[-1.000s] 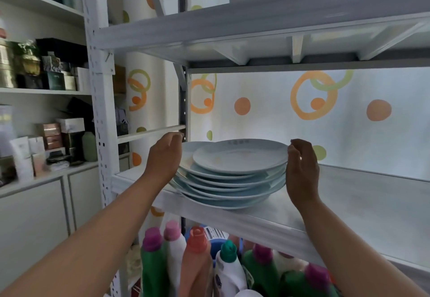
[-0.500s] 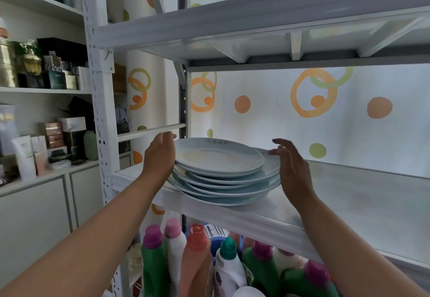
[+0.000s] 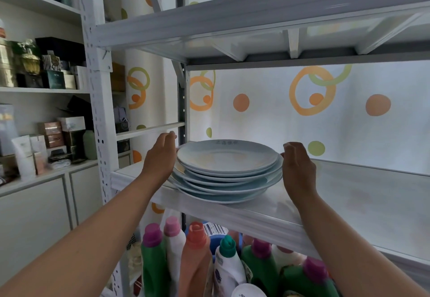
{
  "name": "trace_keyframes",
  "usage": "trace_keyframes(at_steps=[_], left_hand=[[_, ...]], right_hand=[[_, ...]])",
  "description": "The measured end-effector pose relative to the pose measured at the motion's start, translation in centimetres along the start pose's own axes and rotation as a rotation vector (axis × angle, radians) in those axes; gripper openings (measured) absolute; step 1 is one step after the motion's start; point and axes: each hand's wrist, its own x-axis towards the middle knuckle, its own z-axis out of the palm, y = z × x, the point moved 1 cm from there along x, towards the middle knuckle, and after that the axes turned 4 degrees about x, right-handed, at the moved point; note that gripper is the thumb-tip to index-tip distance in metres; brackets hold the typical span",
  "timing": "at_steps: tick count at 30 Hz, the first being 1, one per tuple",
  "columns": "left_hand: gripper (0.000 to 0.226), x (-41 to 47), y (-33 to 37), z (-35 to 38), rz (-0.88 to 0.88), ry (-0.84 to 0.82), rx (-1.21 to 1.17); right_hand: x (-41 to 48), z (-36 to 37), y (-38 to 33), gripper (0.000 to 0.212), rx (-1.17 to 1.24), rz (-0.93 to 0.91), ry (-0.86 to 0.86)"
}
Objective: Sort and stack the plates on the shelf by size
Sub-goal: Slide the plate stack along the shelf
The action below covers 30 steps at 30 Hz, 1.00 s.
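A stack of several pale blue plates (image 3: 226,173) stands on the white shelf (image 3: 337,194), near its left front corner. The top plate (image 3: 226,157) is smaller than the wide ones at the bottom and sits roughly centred. My left hand (image 3: 160,157) is cupped against the stack's left rim, fingers over the upper plates' edges. My right hand (image 3: 296,164) presses on the right rim of the stack, fingers curled. The fingertips of both hands are partly hidden behind the plates.
A second shelf (image 3: 256,17) hangs low overhead. Detergent bottles (image 3: 193,254) with coloured caps crowd the space below the shelf. The rack's perforated upright (image 3: 97,110) stands left of the stack. Boxes and jars (image 3: 46,138) fill the cabinet shelves at far left.
The top plate slid left and then settled toward the centre of the stack. My right hand came off the rim with fingers spread, then returned against the stack's right edge.
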Motion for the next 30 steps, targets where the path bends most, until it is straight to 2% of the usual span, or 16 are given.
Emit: trace_keyframes(at_steps=[5,10,13,17,19,25,28,30], left_hand=[[0.043,0.0,0.0,-0.1,0.052,-0.104,0.121],[0.043,0.2,-0.2,-0.2,0.064,-0.173,0.088],[0.043,0.7,-0.8,-0.4,0.008,-0.118,0.001],[0.046,0.9,-1.6,-0.3,-0.062,-0.068,0.019],[0.043,0.7,-1.7,-0.1,-0.038,-0.035,0.023],[0.041,0.3,-1.8,0.2,0.027,0.001,0.081],[0.041,0.7,-1.9,0.0,-0.011,-0.008,0.063],[0.043,1.0,-1.8,-0.3,-0.045,0.029,0.065]], right_hand=[[-0.1,0.0,-0.2,0.027,0.029,0.003,0.053],[-0.4,-0.2,-0.6,0.025,-0.031,-0.072,0.074],[-0.5,-0.2,-0.6,0.025,-0.034,-0.087,0.07],[-0.6,0.0,-0.5,0.03,-0.014,-0.094,0.011],[-0.5,0.1,-0.4,0.036,-0.017,-0.088,-0.064],[-0.5,0.4,-0.5,0.034,0.019,-0.005,-0.297],[-0.4,0.4,-0.2,0.032,0.04,0.016,-0.277],[-0.3,0.3,-0.1,0.036,0.004,0.007,-0.148]])
